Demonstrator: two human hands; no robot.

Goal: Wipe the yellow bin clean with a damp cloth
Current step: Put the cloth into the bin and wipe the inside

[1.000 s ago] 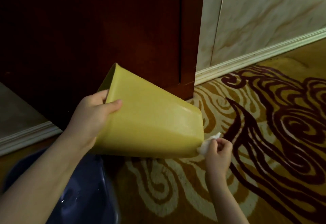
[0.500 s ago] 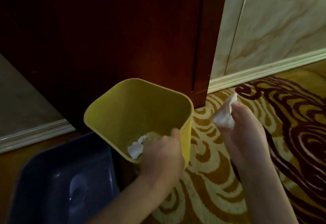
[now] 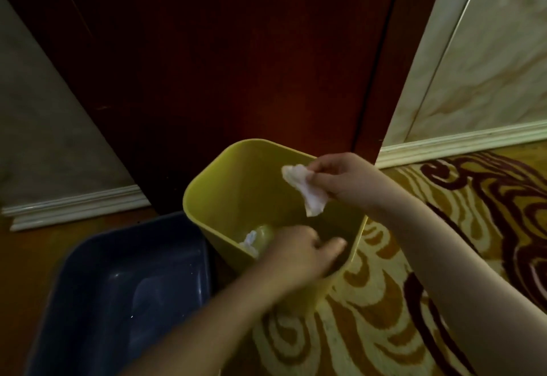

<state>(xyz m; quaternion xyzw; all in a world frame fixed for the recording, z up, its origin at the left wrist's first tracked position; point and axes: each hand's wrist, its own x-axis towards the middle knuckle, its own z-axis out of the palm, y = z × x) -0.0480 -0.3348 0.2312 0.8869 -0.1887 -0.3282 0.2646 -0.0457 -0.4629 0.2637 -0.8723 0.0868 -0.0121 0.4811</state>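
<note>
The yellow bin (image 3: 236, 186) stands upright on the patterned carpet, its open mouth facing me. My right hand (image 3: 346, 178) is over the far right part of the rim, pinching a crumpled white cloth (image 3: 307, 192) that hangs into the opening. My left hand (image 3: 299, 252) grips the near rim, blurred by motion. A small white scrap (image 3: 250, 239) lies inside the bin, just left of that hand.
A dark blue plastic basin (image 3: 124, 287) with a little water sits against the bin's left side. A dark wooden cabinet (image 3: 236, 65) stands right behind the bin. Marble wall panels and white baseboard (image 3: 461, 141) run along the right; the patterned carpet (image 3: 384, 316) extends right.
The bin went from tipped on its side to upright. My left hand shifted to the near rim. My right hand brought the cloth from the bin's base up over the opening.
</note>
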